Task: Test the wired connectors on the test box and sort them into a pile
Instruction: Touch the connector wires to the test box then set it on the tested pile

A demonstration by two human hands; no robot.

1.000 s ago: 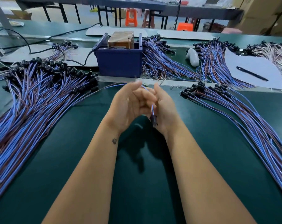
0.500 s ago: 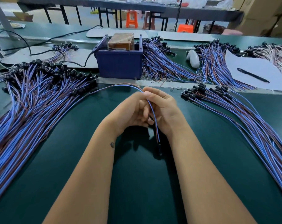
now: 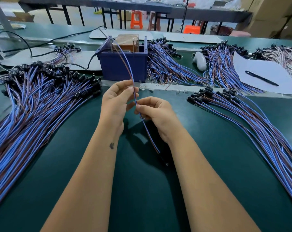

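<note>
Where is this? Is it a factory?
Probably yes, a small wiring workshop: big piles of blue-and-brown wires on a green workbench, a blue test box, and stacked cardboard cartons behind.

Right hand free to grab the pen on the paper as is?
Probably not yet: the right hand pinches the held wire, as does the left hand. Nothing lies over the pen itself.

Green bench (image 3: 142,190) under wire piles (image 3: 33,104)
</note>
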